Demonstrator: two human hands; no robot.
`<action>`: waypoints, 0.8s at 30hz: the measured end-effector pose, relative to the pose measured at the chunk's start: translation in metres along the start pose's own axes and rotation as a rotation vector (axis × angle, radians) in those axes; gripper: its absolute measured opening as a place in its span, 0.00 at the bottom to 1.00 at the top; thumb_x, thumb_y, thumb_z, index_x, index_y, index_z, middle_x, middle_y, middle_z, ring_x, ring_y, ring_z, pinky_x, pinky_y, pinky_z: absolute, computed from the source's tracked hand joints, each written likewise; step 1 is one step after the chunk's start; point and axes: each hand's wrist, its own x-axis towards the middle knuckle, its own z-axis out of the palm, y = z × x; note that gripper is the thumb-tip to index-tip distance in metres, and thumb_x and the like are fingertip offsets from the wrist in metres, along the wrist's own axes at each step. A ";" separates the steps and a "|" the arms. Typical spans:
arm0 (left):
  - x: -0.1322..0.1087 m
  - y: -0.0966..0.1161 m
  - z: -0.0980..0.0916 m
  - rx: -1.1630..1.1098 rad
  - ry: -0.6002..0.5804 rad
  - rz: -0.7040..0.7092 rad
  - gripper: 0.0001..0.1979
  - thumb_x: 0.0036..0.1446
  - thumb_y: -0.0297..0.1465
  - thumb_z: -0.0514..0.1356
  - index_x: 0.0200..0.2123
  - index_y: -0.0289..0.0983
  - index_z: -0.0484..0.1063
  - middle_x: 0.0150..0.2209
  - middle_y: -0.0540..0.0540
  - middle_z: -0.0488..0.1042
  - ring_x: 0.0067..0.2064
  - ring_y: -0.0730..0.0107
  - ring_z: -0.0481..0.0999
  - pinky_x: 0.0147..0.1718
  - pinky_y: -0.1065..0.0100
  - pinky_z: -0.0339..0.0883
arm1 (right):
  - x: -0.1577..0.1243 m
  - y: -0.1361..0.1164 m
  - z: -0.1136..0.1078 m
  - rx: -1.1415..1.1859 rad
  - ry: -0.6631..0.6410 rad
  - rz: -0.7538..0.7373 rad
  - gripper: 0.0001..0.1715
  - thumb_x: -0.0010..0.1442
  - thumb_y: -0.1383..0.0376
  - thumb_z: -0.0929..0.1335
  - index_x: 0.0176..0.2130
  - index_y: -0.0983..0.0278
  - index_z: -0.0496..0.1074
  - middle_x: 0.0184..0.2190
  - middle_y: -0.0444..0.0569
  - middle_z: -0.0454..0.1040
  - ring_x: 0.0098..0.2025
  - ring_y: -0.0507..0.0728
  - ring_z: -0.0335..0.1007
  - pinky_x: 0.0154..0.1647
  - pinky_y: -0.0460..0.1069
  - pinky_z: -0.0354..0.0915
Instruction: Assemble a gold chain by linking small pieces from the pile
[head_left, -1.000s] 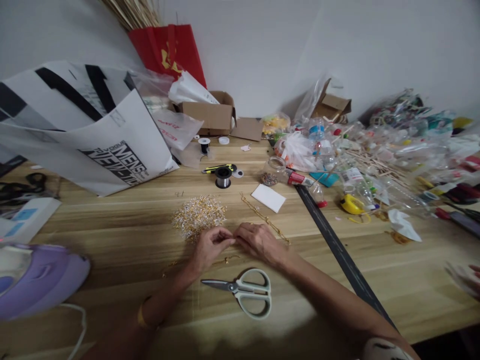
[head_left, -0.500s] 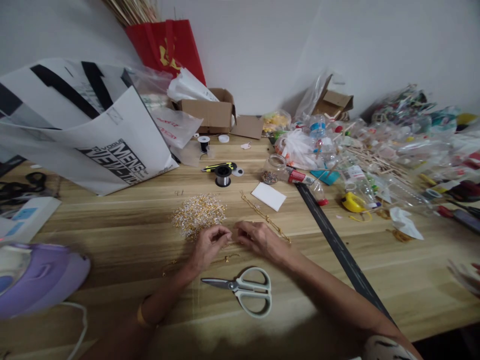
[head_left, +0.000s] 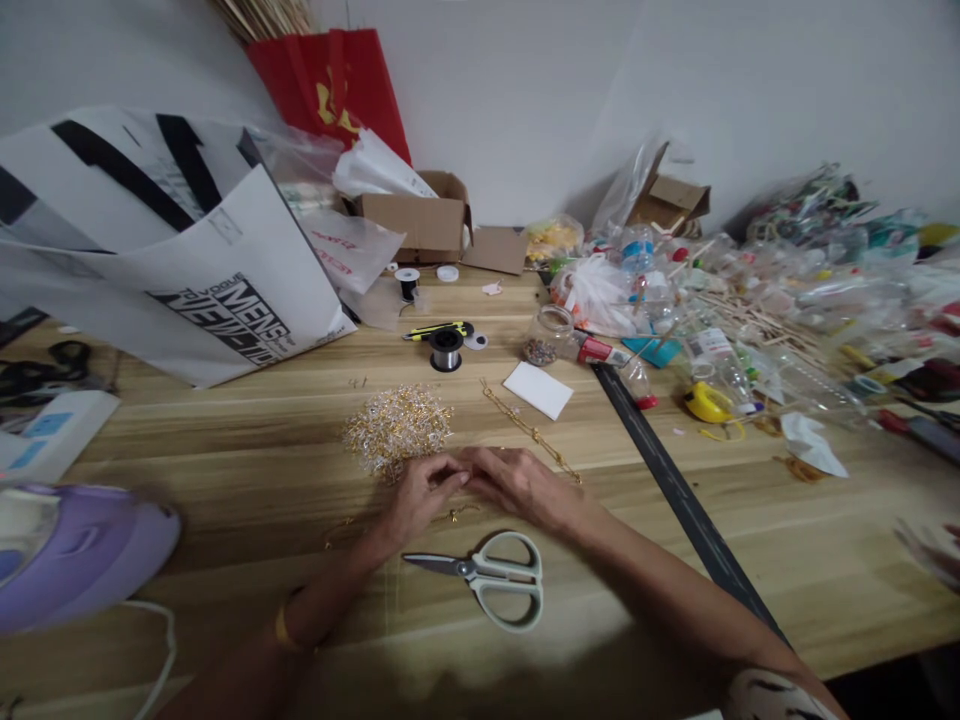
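White bag: "VOGUE", "MENS", "NEW" in capitals; red print on clear plastic illegible.

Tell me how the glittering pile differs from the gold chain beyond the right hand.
The glittering pile is a broad heap; the gold chain stretches in a thin line. The pile mixes clear and gold; the chain looks all gold. The pile sits by the left hand, the chain by the right hand. Both lie on the wooden table.

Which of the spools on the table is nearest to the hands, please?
The black-rimmed spool, wound in silver, just in front of the yellow-and-black cutter. The white-topped spool, wound in black, stands farther back.
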 end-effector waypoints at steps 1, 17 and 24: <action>0.000 -0.001 0.000 0.012 0.002 0.007 0.08 0.50 0.32 0.58 0.24 0.33 0.72 0.24 0.47 0.74 0.28 0.70 0.70 0.29 0.71 0.63 | 0.000 0.001 0.000 -0.009 0.001 -0.004 0.14 0.66 0.62 0.58 0.50 0.63 0.61 0.39 0.52 0.74 0.36 0.54 0.71 0.34 0.46 0.63; 0.002 -0.005 0.000 0.083 0.031 0.041 0.08 0.53 0.31 0.56 0.25 0.34 0.70 0.23 0.50 0.72 0.27 0.73 0.69 0.27 0.73 0.62 | 0.005 0.026 -0.004 0.171 0.063 -0.020 0.09 0.62 0.68 0.62 0.37 0.66 0.70 0.33 0.50 0.72 0.33 0.52 0.67 0.35 0.45 0.60; -0.003 0.000 0.004 0.412 -0.071 0.197 0.03 0.53 0.25 0.59 0.29 0.34 0.72 0.28 0.47 0.74 0.31 0.71 0.71 0.33 0.70 0.63 | 0.003 0.045 0.003 0.412 0.120 0.126 0.08 0.60 0.65 0.64 0.34 0.67 0.71 0.32 0.49 0.70 0.34 0.52 0.66 0.32 0.44 0.60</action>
